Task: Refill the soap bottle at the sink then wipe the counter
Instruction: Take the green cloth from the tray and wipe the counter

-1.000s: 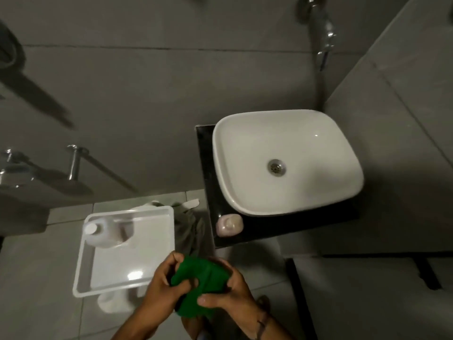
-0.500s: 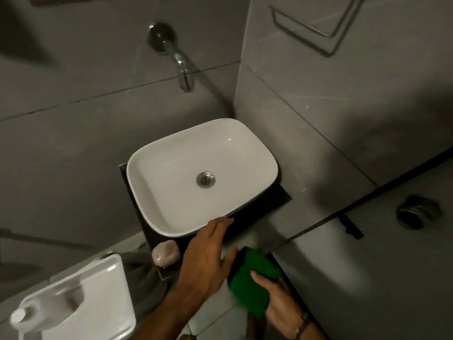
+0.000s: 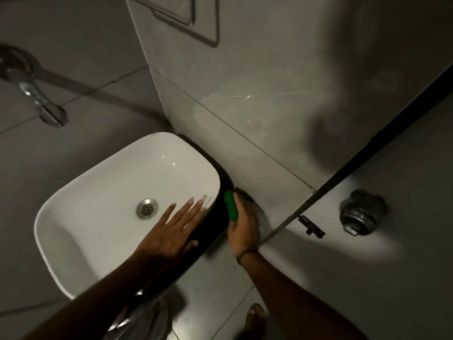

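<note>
Green cloth (image 3: pixel 231 204): bunched, gripped in my right hand (image 3: pixel 244 228), pressed on the dark surface (image 3: pixel 215 224) between the white sink (image 3: pixel 103 209) and the wall. Sink: empty, drain open.

Bare forearms, no sleeves visible. Right wrist carries a thin dark band (image 3: pixel 246 253). One foot in an open sandal (image 3: pixel 255 320), lower edge.
</note>
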Demonstrator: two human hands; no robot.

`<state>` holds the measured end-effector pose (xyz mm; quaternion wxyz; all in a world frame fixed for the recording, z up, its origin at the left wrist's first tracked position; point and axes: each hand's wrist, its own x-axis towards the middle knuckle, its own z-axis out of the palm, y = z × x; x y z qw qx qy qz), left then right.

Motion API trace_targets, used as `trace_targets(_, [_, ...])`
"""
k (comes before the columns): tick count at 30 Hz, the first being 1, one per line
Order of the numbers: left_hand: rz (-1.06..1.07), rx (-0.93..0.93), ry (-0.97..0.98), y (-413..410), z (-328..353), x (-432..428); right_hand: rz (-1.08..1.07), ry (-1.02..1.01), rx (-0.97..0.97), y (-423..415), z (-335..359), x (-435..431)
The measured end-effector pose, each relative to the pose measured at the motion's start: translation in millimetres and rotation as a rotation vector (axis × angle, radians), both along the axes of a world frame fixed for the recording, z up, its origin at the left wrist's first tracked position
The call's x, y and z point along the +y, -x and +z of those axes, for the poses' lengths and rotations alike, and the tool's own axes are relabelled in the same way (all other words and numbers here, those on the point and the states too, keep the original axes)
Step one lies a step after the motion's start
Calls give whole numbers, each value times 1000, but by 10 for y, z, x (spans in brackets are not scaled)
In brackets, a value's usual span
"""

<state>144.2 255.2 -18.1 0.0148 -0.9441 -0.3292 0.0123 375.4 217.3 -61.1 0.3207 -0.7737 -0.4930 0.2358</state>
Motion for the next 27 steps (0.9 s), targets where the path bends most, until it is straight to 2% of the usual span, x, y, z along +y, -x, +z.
trace_targets(3, [5,-13,7,3,-55,24,287,147,-351,128,-284,45])
trace_targets(9, [-4,-67,67,17,-49,49,481,66,-499,2,-544,-64])
trace_targets(16, [10,-113,283,49,22,99,423,164,-525,64,-473,324])
trace_targets(21, [64,-172,436,74,74,86,393,98,-489,511,-543,-256])
trace_targets(27, [14,-57,438,227,201,88,596,1,-408,1446,-604,-966])
